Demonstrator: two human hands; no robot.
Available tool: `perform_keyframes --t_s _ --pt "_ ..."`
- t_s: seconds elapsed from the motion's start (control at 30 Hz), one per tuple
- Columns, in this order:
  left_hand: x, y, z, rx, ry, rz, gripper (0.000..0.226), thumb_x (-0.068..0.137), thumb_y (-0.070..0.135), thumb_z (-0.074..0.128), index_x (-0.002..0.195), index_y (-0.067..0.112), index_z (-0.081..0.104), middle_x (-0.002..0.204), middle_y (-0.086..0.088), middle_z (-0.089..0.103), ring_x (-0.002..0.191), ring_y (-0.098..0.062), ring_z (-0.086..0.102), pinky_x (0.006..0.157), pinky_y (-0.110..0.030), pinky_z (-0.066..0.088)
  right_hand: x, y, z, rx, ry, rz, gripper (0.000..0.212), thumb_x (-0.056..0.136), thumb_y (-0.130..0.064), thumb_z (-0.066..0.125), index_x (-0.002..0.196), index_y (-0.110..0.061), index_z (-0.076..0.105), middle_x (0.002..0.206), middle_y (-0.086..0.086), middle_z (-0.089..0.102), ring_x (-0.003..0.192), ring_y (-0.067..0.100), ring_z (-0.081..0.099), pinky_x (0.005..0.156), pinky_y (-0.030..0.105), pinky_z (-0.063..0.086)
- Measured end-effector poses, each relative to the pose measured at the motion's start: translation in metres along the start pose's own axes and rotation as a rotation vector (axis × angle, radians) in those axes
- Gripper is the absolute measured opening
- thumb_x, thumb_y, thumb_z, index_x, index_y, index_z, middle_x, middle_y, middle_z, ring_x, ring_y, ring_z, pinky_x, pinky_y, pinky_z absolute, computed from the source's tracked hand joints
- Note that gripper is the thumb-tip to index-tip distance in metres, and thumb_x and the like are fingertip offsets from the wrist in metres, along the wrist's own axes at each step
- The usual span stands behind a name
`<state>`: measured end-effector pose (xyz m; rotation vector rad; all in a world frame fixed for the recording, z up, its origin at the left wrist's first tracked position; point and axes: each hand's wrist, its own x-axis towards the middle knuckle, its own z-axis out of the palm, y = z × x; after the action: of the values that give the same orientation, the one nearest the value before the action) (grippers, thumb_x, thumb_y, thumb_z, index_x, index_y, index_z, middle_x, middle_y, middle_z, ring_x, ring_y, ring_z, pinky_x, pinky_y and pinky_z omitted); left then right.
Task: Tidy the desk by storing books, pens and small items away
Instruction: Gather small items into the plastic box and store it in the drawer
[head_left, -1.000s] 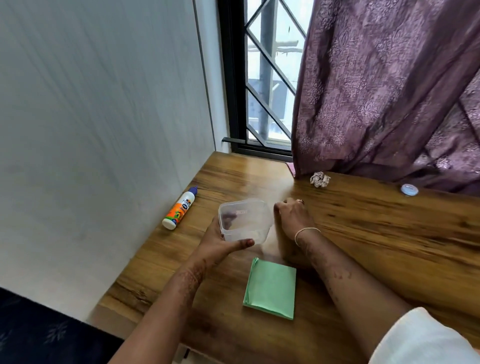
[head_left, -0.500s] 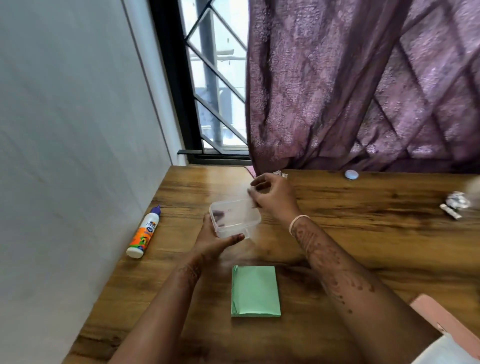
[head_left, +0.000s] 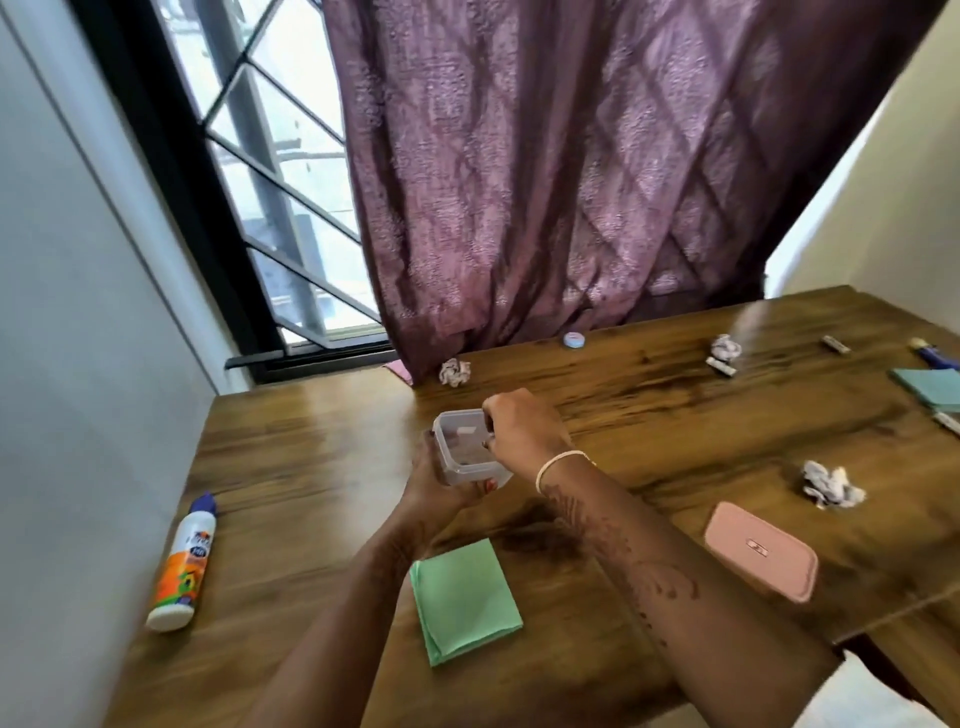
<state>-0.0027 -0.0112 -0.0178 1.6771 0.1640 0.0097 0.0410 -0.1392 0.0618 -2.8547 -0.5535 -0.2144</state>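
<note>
Since half a second ago my view has swung right and my right hand (head_left: 522, 434) has dropped from the rim into the tub's mouth. On the counter (head_left: 322, 467), the pink lid (head_left: 761, 557) lies flat, well apart to the right, long axis angled away, so my right hand is nearer it. The clear tub (head_left: 465, 449) sits lifted in my left hand (head_left: 441, 491), which grips it from below. My right fingertips are pinched inside; whether they hold anything I cannot tell.

Plenty of bare bench (head_left: 649, 415) mid-right to reach across, just crumpled paper (head_left: 830, 484), the pink lid (head_left: 761, 557) and the green cloth (head_left: 465, 597) in the way.
</note>
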Motion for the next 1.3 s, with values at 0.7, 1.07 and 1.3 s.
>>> perform_keyframes --t_s 0.7,1.07,1.3 --pt "0.07 0.017 0.146 -0.18 -0.265 -0.068 0.106 0.046 0.025 0.097 0.136 0.018 0.042 0.128 -0.015 0.059 0.114 -0.03 0.062 0.078 -0.042 0.058 0.005 0.199 -0.036 0.511 0.367 0.548 0.005 0.075 -0.017 0.07 0.079 -0.019 0.067 0.085 0.001 0.072 0.085 0.022 0.067 0.074 0.026 0.05" --pt "0.114 0.022 0.233 -0.084 -0.232 -0.04 0.091 0.058 0.017 0.093 0.136 0.017 0.045 0.127 -0.005 0.063 0.111 -0.017 0.065 0.086 -0.03 0.057 0.038 0.387 -0.006 0.178 0.084 0.671 0.038 0.088 -0.009 0.056 0.126 -0.012 0.06 0.121 0.017 0.064 0.112 0.037 0.059 0.093 0.041 0.045" --pt "0.105 0.033 0.255 -0.02 -0.19 -0.02 0.087 0.061 0.024 0.092 0.135 0.026 0.045 0.121 0.008 0.066 0.106 -0.006 0.066 0.089 -0.025 0.056 0.069 0.416 0.02 -0.058 0.023 0.431 0.043 0.097 -0.017 0.048 0.139 -0.01 0.044 0.125 0.016 0.059 0.108 0.033 0.06 0.088 0.037 0.047"
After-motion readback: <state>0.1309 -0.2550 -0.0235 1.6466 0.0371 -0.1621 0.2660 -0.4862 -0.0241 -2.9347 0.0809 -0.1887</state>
